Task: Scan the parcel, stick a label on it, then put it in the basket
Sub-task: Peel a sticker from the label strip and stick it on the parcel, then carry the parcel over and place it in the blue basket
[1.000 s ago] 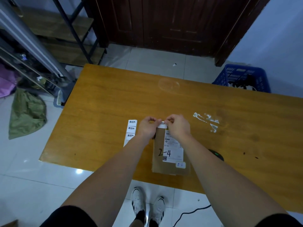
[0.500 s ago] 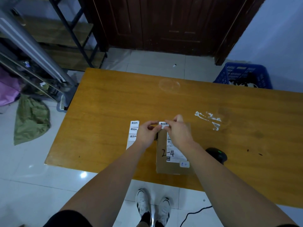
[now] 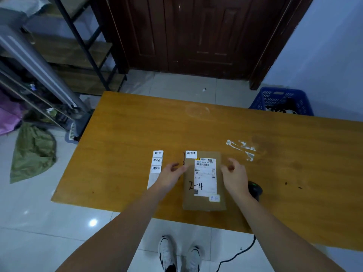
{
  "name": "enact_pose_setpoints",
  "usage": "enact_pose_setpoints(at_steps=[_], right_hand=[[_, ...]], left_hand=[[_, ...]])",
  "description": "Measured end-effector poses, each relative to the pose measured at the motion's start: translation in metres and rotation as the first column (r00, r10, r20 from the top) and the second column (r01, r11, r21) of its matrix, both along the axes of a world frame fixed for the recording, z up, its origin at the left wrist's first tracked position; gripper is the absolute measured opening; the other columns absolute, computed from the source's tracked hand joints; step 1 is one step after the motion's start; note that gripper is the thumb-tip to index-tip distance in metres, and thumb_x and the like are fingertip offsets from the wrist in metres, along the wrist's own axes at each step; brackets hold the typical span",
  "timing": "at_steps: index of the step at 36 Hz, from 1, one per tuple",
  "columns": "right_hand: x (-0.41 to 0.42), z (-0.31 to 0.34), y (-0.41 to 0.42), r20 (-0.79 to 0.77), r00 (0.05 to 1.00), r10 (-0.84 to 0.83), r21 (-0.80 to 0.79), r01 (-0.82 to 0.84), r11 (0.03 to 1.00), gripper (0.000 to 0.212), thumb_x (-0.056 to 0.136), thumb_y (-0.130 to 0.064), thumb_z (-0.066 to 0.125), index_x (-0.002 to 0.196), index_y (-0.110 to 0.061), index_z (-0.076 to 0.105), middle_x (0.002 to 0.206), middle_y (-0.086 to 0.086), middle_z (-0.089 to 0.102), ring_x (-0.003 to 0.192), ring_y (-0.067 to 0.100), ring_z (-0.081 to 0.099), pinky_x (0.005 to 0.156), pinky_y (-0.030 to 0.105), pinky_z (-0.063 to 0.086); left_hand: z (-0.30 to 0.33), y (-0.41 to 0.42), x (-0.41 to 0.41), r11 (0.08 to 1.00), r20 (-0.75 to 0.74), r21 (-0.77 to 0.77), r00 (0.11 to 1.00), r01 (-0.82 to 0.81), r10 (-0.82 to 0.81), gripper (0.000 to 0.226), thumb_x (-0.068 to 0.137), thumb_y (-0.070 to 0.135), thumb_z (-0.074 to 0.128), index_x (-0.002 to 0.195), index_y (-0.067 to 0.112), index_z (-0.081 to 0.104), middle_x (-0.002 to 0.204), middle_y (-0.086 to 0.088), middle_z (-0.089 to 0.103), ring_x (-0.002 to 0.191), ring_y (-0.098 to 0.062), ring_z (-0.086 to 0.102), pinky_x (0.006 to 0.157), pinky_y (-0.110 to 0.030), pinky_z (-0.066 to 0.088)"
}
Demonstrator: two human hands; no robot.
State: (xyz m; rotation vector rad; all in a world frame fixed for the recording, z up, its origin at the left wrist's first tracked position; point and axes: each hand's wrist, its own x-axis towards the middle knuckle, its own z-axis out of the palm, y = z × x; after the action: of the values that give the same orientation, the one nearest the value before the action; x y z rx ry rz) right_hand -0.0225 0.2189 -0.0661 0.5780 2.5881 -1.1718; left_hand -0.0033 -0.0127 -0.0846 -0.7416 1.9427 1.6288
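Lying flat on the worktop [image 3: 137,134], the cardboard parcel [image 3: 204,203] now wears a small white label [image 3: 191,154] on its far left corner. Both hands have let go since a moment ago: left hand [image 3: 170,173] and right hand [image 3: 233,173] flank it, loosely open, empty. The blue basket [image 3: 263,99] holds dark, indistinct contents
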Motion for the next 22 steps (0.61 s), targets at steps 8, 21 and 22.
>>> enact_pose_setpoints(at_steps=[8,21,22], right_hand=[[0.046,-0.026,-0.003,0.326,0.945,0.028,-0.364,0.098,0.926,0.062,0.090,-0.058,0.068,0.143,-0.027,0.054,0.112,-0.013,0.071,0.092,0.006,0.070,0.066,0.023,0.054],[0.049,0.026,0.008,0.192,0.978,0.086,-0.616,0.052,0.786,0.042,0.076,-0.068,0.075,0.114,-0.063,0.057,0.106,-0.026,0.078,0.092,0.002,0.077,0.078,0.030,0.059],[0.046,0.036,0.009,0.171,0.979,0.107,-0.634,0.026,0.773,0.050,0.071,-0.072,0.076,0.117,-0.064,0.057,0.110,-0.024,0.078,0.095,0.004,0.077,0.083,0.034,0.059]], left_hand=[[-0.017,0.020,0.038,0.993,0.133,0.120,0.991,0.015,-0.031,0.118,0.053,0.082,0.080,0.151,0.025,0.047,0.131,0.005,0.067,0.114,-0.016,0.064,0.099,-0.039,0.054],[0.050,0.037,0.048,0.997,-0.214,0.079,0.977,0.017,0.000,0.073,0.074,0.065,0.072,0.132,0.023,0.057,0.116,0.012,0.071,0.103,-0.005,0.070,0.077,-0.020,0.060],[0.062,0.036,0.045,0.998,-0.254,0.063,0.967,0.015,0.001,0.076,0.075,0.065,0.072,0.135,0.020,0.057,0.114,0.014,0.070,0.101,-0.004,0.070,0.072,-0.017,0.059]])
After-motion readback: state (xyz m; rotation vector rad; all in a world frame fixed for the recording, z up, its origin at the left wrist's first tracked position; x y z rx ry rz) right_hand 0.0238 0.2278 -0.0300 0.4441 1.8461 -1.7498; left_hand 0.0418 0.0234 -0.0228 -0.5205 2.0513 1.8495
